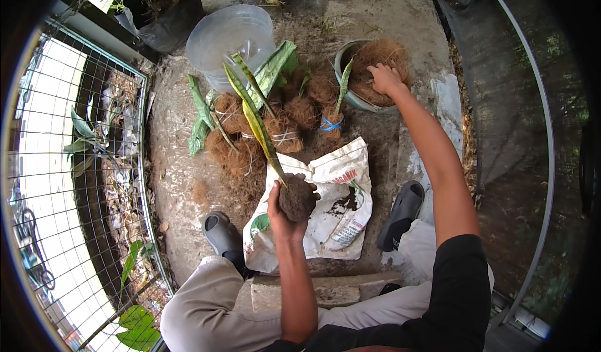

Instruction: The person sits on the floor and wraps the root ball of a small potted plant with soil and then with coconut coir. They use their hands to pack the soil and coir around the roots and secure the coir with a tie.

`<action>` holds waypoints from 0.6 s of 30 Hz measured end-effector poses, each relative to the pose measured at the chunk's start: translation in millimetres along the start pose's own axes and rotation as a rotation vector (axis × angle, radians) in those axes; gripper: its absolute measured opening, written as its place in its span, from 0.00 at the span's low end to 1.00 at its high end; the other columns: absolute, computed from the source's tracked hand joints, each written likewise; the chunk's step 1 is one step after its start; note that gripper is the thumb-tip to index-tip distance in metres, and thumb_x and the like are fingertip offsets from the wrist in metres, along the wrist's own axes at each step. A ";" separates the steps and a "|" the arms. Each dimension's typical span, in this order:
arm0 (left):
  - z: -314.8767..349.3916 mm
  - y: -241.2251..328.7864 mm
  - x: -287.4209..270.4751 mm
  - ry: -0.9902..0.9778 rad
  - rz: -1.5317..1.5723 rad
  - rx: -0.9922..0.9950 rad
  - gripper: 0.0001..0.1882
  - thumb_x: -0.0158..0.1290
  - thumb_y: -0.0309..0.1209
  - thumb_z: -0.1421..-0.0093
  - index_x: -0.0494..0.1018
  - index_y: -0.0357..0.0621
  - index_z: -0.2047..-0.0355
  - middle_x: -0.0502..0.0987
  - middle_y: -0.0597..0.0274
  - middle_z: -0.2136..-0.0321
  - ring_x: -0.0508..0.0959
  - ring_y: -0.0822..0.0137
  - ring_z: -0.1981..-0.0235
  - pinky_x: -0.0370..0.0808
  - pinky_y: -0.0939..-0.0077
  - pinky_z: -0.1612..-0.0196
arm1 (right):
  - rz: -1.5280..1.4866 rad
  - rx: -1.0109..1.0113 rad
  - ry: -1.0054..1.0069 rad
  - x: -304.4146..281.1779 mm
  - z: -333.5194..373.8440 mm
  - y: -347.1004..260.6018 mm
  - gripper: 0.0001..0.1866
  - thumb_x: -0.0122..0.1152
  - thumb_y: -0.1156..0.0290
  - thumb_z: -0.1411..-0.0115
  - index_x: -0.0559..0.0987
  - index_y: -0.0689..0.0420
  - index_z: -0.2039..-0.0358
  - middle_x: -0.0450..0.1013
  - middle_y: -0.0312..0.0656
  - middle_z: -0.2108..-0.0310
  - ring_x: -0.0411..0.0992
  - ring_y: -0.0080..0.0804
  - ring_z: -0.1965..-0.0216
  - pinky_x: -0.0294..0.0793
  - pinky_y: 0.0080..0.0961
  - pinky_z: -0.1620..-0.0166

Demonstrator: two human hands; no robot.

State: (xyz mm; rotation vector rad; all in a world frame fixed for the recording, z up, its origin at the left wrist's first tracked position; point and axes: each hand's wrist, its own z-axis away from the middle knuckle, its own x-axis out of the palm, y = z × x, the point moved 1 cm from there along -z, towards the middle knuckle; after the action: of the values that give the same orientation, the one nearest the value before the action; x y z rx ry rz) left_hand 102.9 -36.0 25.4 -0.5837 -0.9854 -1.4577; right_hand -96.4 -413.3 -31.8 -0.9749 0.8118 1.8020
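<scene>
My left hand [285, 222] is wrapped round a dark ball of soil [297, 200] above the white sack. From the ball rises a long yellow-edged snake plant leaf [258, 123], tilted up to the left. My right hand [384, 80] reaches into a grey-green tub [362, 104] at the far right. Its fingers are curled into brown coconut fibre [383, 51], with the fingertips partly hidden. Fibre-wrapped plant balls [301, 113] sit in a group beyond the sack, several tied with pale string. One snake plant bundle [332, 124] by the tub has blue string round it.
A white printed sack [325, 220] lies between my feet with dark soil on it. A clear plastic basin [230, 36] stands at the back, beside broad green leaves [273, 73]. Wire mesh fencing [69, 183] borders the left; a dark mesh screen [507, 133] borders the right.
</scene>
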 end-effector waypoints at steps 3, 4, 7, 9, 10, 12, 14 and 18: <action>-1.4 -2.3 0.4 -0.007 -0.020 -0.004 0.20 0.44 0.47 0.35 0.71 0.46 0.54 0.77 0.53 0.59 0.79 0.50 0.63 0.78 0.51 0.63 | -0.110 0.019 -0.016 -1.5 -6.7 7.7 0.24 0.50 0.78 0.39 0.70 0.51 0.42 0.67 0.50 0.43 0.65 0.48 0.43 0.65 0.49 0.41; -1.6 -0.7 -1.6 -0.003 -0.023 0.001 0.20 0.44 0.47 0.35 0.71 0.46 0.54 0.77 0.53 0.59 0.79 0.50 0.63 0.78 0.51 0.63 | -0.206 0.028 0.003 -6.0 -4.5 3.8 0.23 0.49 0.78 0.39 0.72 0.52 0.43 0.68 0.50 0.45 0.67 0.49 0.44 0.66 0.49 0.42; -1.4 -5.3 1.0 -0.010 -0.023 -0.013 0.20 0.43 0.47 0.35 0.70 0.45 0.54 0.76 0.53 0.59 0.79 0.51 0.63 0.79 0.53 0.63 | -0.386 -0.024 0.138 -22.1 3.2 27.7 0.21 0.47 0.78 0.39 0.74 0.55 0.45 0.70 0.50 0.46 0.68 0.50 0.45 0.69 0.47 0.44; 1.2 -3.5 4.1 -0.003 -0.034 -0.011 0.21 0.42 0.47 0.34 0.68 0.43 0.53 0.76 0.53 0.59 0.79 0.52 0.62 0.79 0.56 0.63 | -0.469 -0.031 0.191 -38.3 7.4 41.1 0.20 0.48 0.77 0.38 0.73 0.56 0.45 0.70 0.50 0.46 0.67 0.49 0.44 0.68 0.46 0.43; 2.1 -2.8 4.2 -0.008 -0.038 -0.009 0.21 0.41 0.47 0.34 0.68 0.43 0.53 0.76 0.53 0.59 0.79 0.52 0.62 0.79 0.56 0.63 | -0.510 -0.035 0.221 -49.6 11.1 47.2 0.20 0.48 0.76 0.38 0.73 0.56 0.45 0.70 0.50 0.46 0.67 0.49 0.44 0.68 0.46 0.43; 2.7 -3.1 3.2 -0.022 -0.046 -0.008 0.21 0.41 0.47 0.34 0.68 0.43 0.53 0.76 0.53 0.59 0.79 0.52 0.62 0.79 0.56 0.63 | -0.580 -0.017 0.255 -69.1 16.1 67.1 0.20 0.50 0.73 0.38 0.73 0.58 0.45 0.70 0.49 0.45 0.67 0.45 0.43 0.66 0.42 0.42; 3.7 -2.0 3.0 -0.017 -0.027 -0.008 0.20 0.43 0.47 0.35 0.70 0.45 0.54 0.77 0.53 0.60 0.79 0.51 0.63 0.79 0.53 0.63 | -0.679 -0.008 0.288 -92.2 24.3 78.7 0.20 0.51 0.71 0.38 0.72 0.59 0.44 0.70 0.48 0.45 0.67 0.44 0.42 0.65 0.41 0.41; 7.4 -1.8 7.1 -0.052 -0.019 -0.003 0.20 0.44 0.47 0.35 0.71 0.46 0.54 0.77 0.53 0.60 0.79 0.50 0.63 0.78 0.52 0.63 | -0.973 0.086 0.279 -120.5 43.0 102.2 0.27 0.52 0.66 0.37 0.65 0.58 0.38 0.62 0.48 0.38 0.61 0.44 0.38 0.62 0.42 0.38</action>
State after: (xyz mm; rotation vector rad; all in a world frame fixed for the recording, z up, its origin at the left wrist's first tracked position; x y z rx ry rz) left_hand 98.6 -33.8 34.6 -0.6184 -1.0320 -1.4672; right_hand -168.5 -464.0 106.2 -1.2808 0.4303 0.8011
